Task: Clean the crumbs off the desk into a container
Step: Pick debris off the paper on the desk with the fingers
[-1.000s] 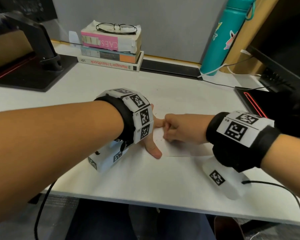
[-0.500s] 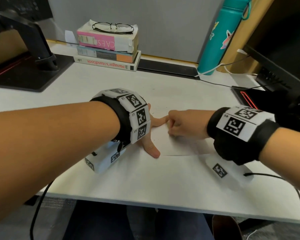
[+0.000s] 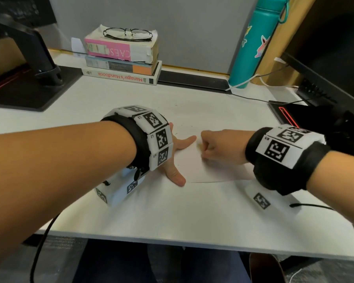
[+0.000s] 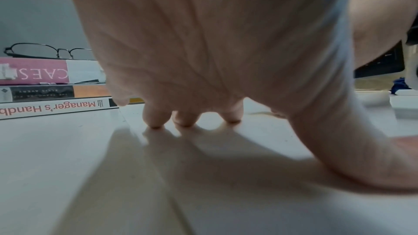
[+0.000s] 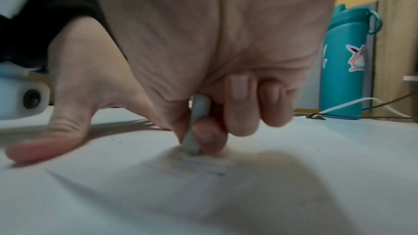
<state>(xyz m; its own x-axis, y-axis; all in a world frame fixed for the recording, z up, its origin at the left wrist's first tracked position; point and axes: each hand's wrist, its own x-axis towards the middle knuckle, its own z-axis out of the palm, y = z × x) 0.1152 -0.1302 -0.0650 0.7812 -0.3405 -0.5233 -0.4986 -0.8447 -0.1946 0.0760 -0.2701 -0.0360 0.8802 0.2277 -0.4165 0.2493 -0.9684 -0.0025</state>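
A white sheet of paper (image 3: 208, 170) lies on the white desk (image 3: 192, 211). My left hand (image 3: 175, 170) lies flat on the sheet's left edge, fingers spread, and its fingertips (image 4: 156, 122) press down. My right hand (image 3: 219, 148) is curled just right of the left index finger. It pinches a small grey-white eraser (image 5: 196, 124), whose tip touches the paper over faint smudged lines (image 5: 203, 165). A few tiny dark specks (image 3: 190, 126) lie on the desk beyond the hands. No container is in view.
A stack of books with glasses on top (image 3: 123, 58) stands at the back. A teal bottle (image 3: 251, 41) is at the back right, with cables beside it. A black monitor stand (image 3: 29, 78) sits left, a black base (image 3: 290, 113) right.
My right hand has slid to the right along the paper, away from the left index finger it was touching. The left hand has stayed pressed flat.
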